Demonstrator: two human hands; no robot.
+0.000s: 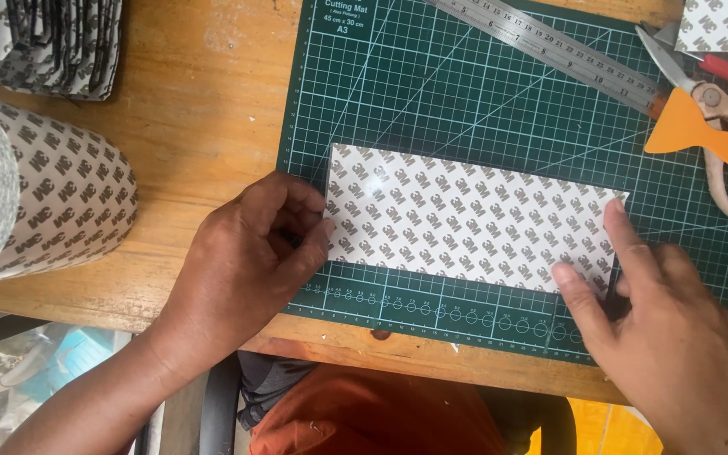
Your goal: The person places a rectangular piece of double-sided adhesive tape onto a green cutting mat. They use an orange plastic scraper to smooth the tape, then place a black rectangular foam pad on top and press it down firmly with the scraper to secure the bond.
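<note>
White printed paper, a long rectangular sheet of adhesive backing (465,221), is lying flat on the dark green gridded cutting mat (398,101), and both hands are touching its short ends. The left hand (242,261) is curling its fingers (297,195) and pinching the left edge of the sheet against the thumb. The right hand (663,329) is spreading two fingers (625,236): one is pressing on the right end, the other on the lower right corner. Around them, the mat is resting on a wooden table (204,109). A big roll of the same printed tape (44,202) is lying at the left, well apart. A steel ruler (549,50), scissors with beige handles (718,143) and an orange plastic scraper (693,131) are lying at the upper right.
</note>
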